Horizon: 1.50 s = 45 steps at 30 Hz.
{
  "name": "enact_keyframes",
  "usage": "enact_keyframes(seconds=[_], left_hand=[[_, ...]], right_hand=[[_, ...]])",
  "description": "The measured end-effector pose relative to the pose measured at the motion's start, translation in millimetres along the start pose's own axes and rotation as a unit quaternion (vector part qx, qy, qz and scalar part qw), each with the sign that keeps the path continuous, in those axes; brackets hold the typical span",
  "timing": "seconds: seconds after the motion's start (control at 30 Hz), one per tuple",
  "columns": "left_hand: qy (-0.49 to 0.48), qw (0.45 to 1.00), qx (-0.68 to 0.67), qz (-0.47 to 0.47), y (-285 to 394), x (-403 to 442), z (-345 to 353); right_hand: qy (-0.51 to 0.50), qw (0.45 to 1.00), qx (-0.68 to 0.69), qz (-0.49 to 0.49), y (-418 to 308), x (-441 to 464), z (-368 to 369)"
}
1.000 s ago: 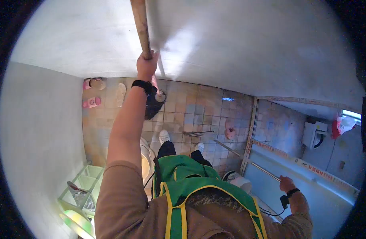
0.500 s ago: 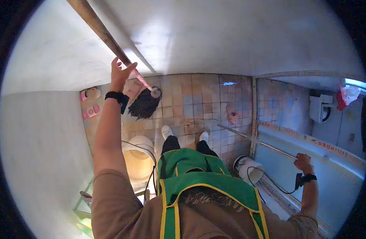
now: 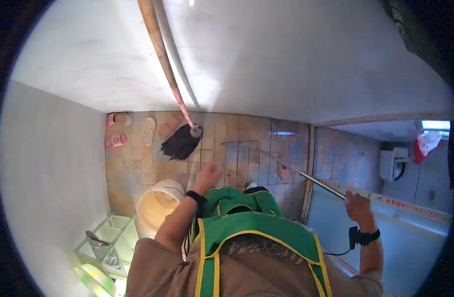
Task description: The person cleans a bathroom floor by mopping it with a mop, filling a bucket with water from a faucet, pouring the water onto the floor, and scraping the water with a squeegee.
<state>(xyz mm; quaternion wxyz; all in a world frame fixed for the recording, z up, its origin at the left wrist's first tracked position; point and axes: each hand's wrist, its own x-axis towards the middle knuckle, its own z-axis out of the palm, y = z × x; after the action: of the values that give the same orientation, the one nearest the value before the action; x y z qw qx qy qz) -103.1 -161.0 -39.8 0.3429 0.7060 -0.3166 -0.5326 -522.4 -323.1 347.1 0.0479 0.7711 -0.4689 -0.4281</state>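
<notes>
While red characters blur, the right hand grips a metal pole. I cannot tell how open the left hand is.

Mop on floor, left of pole

Tiled floor, black mop head, pink slippers, cream bucket

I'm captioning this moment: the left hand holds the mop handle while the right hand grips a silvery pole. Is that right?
Not quite: the head view shows the left hand apart from the mop handle, with nothing visible in it. The right hand does grip a silvery pole.
</notes>
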Motion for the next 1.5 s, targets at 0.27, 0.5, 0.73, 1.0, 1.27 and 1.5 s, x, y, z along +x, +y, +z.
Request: enact_keyframes(seconds=[0.27, 0.5, 0.73, 1.0, 1.27, 1.5], left_hand=[[-0.08, 0.99, 0.101, 0.063, 90, -37, 60], [0.116, 0.971, 0.097, 0.187, 206, 31, 195], [0.147, 0.971, 0.105, 0.158, 292, 111, 344], [0.357, 0.912, 0.15, 0.139, 248, 119, 329], [0.429, 0.899, 0.081, 0.036, 218, 61, 345], [0.549, 0.834, 0.05, -0.018, 184, 55, 377]], right_hand=[[0.046, 0.988, -0.097, -0.109, 62, 85, -69], [0.077, 0.928, -0.095, -0.352, 98, 138, -144], [-0.005, 0.886, -0.08, -0.457, 117, 166, -138], [0.083, 0.852, -0.06, -0.513, 92, 212, -103], [0.03, 0.743, -0.23, -0.628, 35, 181, -107], [-0.056, 0.63, -0.413, -0.655, -8, 153, -117]])
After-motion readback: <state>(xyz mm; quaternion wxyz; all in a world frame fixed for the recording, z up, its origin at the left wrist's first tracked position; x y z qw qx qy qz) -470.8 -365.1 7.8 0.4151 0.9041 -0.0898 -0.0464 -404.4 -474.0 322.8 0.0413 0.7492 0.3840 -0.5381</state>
